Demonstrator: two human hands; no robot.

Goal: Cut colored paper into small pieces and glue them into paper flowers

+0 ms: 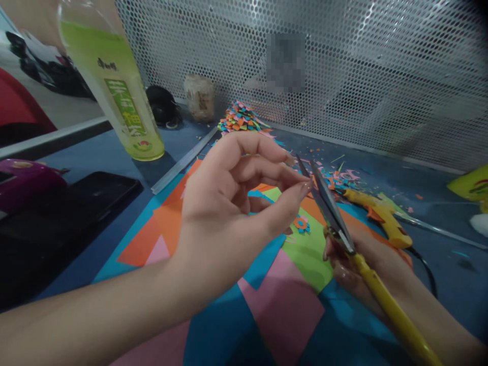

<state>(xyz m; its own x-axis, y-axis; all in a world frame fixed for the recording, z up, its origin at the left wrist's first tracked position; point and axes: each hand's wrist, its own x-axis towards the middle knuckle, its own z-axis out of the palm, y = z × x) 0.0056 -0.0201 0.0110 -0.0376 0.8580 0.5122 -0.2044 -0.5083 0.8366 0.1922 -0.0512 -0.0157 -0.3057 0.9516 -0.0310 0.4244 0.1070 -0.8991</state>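
My left hand [224, 213] is raised over the coloured paper, thumb and forefinger pinched together right beside the scissor blades. A bit of orange shows at the fingertips, too small to make out. My right hand [354, 269] grips a pair of scissors [335, 218] with yellow handles, the blades slightly apart and pointing up and away. Under both hands lie overlapping sheets: pink paper [285, 305], green paper [312, 259], orange paper [168, 218] and blue paper [221, 325]. A small blue and orange flower-shaped cutout [302, 224] rests on the green sheet.
A yellow glue gun [381, 213] with a black cord lies at right. Paper scraps [242, 119] are heaped near the perforated metal screen [362, 76]. A drink bottle [122, 96], glue stick [186, 160], jar [200, 96] and black phone [95, 203] stand or lie left.
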